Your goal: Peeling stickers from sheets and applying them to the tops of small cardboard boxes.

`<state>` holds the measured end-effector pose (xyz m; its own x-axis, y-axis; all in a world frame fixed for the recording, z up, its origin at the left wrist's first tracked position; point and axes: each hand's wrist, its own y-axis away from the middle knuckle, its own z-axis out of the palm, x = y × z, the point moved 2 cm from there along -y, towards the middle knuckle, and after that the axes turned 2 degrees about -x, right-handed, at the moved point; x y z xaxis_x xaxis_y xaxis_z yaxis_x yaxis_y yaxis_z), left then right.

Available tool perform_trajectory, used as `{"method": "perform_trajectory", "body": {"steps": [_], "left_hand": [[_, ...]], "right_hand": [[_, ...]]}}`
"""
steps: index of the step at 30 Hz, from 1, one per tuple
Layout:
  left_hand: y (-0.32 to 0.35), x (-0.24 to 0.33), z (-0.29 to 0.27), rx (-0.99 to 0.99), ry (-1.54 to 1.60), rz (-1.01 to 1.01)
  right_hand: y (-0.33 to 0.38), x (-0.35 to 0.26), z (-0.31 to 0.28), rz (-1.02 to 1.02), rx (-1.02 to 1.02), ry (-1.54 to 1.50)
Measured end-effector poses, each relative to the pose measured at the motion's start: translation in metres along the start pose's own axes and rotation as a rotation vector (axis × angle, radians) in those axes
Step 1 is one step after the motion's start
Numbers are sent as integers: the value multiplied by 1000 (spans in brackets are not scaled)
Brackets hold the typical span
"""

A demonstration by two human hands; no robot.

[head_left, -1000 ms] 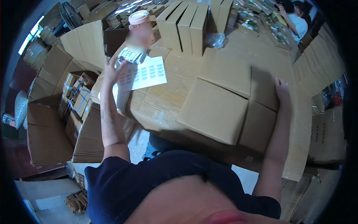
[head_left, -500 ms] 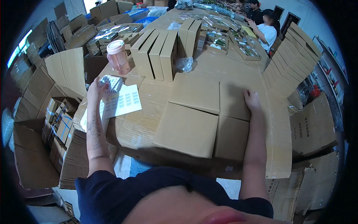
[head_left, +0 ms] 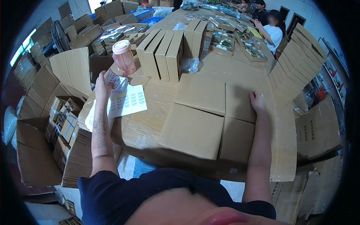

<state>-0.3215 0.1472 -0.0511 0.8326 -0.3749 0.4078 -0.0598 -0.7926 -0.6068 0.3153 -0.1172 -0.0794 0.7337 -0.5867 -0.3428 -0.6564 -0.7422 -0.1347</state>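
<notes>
My left hand [head_left: 102,85] is closed on the edge of a small stack of label sheets [head_left: 119,84] at the table's left side. The edge by my fingers is raised and shows a red-and-white pattern. Under and beside it lies a white sheet of printed labels [head_left: 131,100]. My right hand [head_left: 257,102] rests with curled fingers at the right edge of a group of closed brown cardboard boxes [head_left: 193,129]. Whether those fingers hold anything is hidden. The boxes stand pressed together in front of me.
A pink lidded bottle [head_left: 124,59] stands beyond the labels, beside upright flat boxes [head_left: 159,56]. Crumpled clear plastic [head_left: 190,65] lies near them. Stacked cartons [head_left: 298,56] lean at right. A large open carton [head_left: 39,150] is at left. Another person [head_left: 273,33] sits at the far right.
My left hand has raised the near edge of the label stack, so its red-and-white pattern shows. My right hand stays at the box edge. The whole view has shifted slightly.
</notes>
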Motion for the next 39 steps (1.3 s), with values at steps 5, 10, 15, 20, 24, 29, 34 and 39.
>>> {"method": "perform_trajectory", "body": {"steps": [5,10,15,20,24,29,34,39], "left_hand": [[3,26,-5,1,585,-173],[11,145,-5,-238,810,43],[44,254,-2,-508,786,343],[29,213,30,-486,1008,219],[-16,105,22,-93,-139,18],[-8,23,18,-389,-350,-585],[-8,24,24,-344,-268,-536],[-8,28,24,-272,-329,-467]], "right_hand": [[-1,9,2,37,27,37],[18,-75,-31,-552,513,-63],[68,-208,30,-812,-515,-1121],[93,-241,63,-653,-645,-1365],[86,-222,78,-580,-403,-1084],[86,-227,86,-604,-502,-1147],[91,-231,77,-601,-509,-1177],[87,-225,82,-595,-571,-1002]]}}
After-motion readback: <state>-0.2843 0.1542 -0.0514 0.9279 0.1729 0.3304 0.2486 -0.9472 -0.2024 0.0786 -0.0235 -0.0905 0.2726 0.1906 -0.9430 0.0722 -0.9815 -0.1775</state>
